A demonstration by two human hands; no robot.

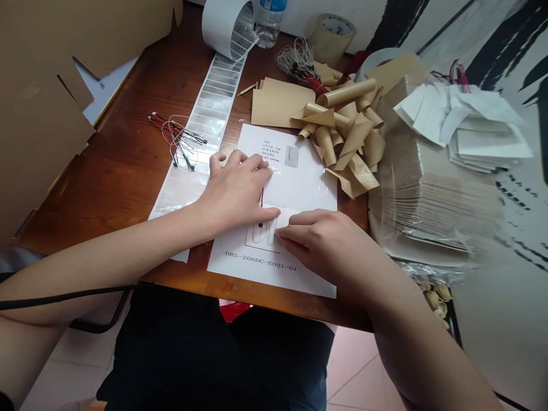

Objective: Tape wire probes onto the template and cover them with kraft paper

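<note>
A printed white sheet [274,260] lies on the wooden table, marked with a rectangle and lettering. Inside the rectangle a thin white wire [268,231] runs in loops, with a small black piece [261,225] and a dark red lead beside it. My left hand [237,185] rests on the sheet above the rectangle, fingers spread and thumb stretched out toward the loops. From the right, my right hand [319,240] has its fingertips pinched together at the wire. The fingers partly hide what they grip.
Left of the sheet lie a label strip [209,108] and several wired parts [182,140]. Behind are a bottle [269,23] and a tape roll [331,37]. Curled brown papers [342,128] and a bagged stack [436,200] with white slips [462,120] crowd the right. Cardboard [51,85] stands left.
</note>
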